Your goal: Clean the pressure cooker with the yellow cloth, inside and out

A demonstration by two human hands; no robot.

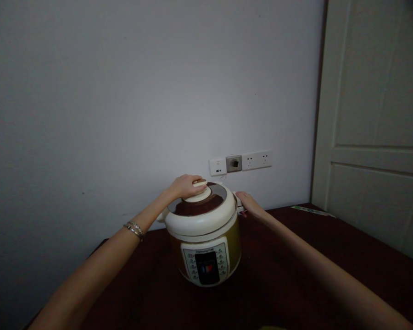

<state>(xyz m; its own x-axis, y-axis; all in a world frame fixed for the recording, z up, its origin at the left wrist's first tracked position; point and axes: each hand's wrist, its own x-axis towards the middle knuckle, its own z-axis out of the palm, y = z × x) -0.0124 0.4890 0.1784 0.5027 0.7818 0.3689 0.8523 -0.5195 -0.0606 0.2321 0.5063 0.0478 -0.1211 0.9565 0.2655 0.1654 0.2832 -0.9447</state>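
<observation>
An electric pressure cooker (234, 247) with a gold body stands upright on a dark red table, its control panel (206, 263) facing me. Its cream lid (196, 224) sits on the body and has a shiny top. My left hand (187, 185) is wrapped over the knob (201, 195) in the middle of the lid. On the right side, my right hand (248, 202) grips the cooker's side handle (239, 201); part of its fingers is hidden behind the handle. Bracelets circle my left wrist.
Behind the cooker rises a pale wall with a row of sockets (257, 160) and a switch plate (234, 163). A thin printed strip (313, 211) lies on the table (278, 266) at the back right. A white panelled door (375, 114) stands at the right.
</observation>
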